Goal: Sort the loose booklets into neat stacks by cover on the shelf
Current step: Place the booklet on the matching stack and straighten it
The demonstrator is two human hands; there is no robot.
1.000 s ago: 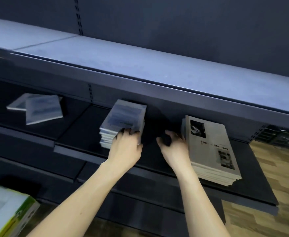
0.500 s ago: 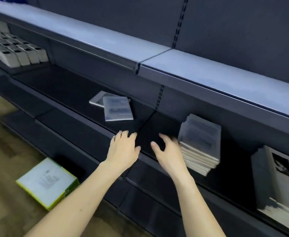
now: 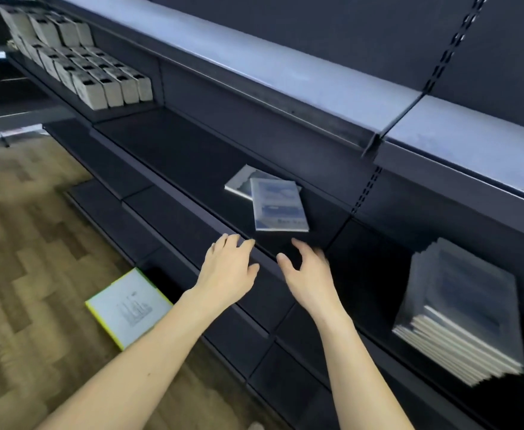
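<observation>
Two loose blue-grey booklets lie overlapping on the dark shelf: the upper one is askew over the lower one. A neat stack of the same blue-grey booklets sits further right on the shelf. My left hand and my right hand hover just in front of the loose pair, by the shelf's front edge. Both have relaxed, spread fingers and hold nothing.
Rows of upright pale boxes fill the shelf's far left. A grey upper shelf overhangs the work area. A white box with yellow-green edges lies on the wood floor below, in front of the lower shelves.
My view has swung left. Both hands left the blue-grey stack and the white stack, and moved left to the two loose booklets. The white-cover stack is out of view.
</observation>
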